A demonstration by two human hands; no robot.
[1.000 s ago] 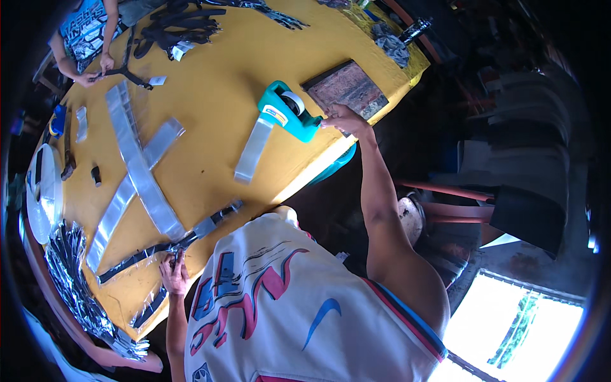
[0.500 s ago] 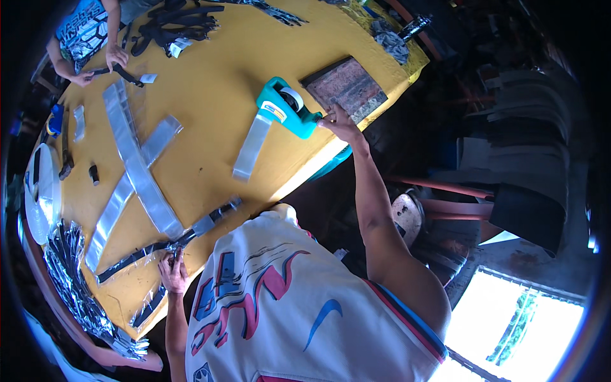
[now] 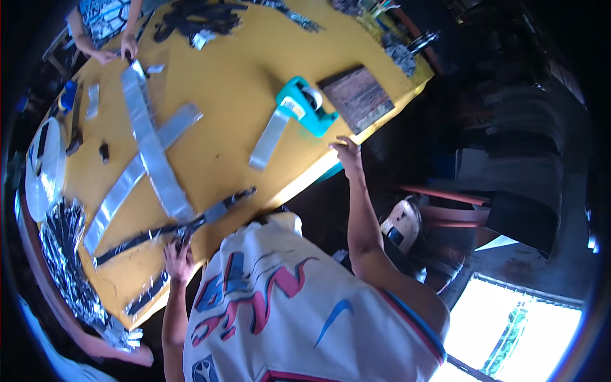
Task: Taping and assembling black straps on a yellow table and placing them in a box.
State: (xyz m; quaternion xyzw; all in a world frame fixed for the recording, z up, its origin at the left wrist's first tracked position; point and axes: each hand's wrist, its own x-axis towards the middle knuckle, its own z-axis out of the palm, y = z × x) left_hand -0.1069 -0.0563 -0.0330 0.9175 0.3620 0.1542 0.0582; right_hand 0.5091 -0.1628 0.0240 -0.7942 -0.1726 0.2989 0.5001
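On yellow tabletop point(image 3: 242, 95), left hand point(image 3: 178, 260) grip pinching dark foil strip point(image 3: 184, 223), right hand point(image 3: 348, 156) grip open, empty, near teal tape dispenser point(image 3: 304, 105)

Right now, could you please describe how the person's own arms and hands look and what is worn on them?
Both arms are bare from shoulder to fingertips: the left hand and right hand wear no gloves, and no watch or bands show. The person wears a sleeveless white jersey with red and blue graphics and a blue-and-red armhole trim.

Heavy fisheye bending, black vignette round the rim. Strong daylight blown out at a window point(image 3: 528, 331) lower right. Yellow worktop point(image 3: 235, 83) brightly lit, glare along its near edge. Right side sunk in deep shadow. Mild blur toward edges.
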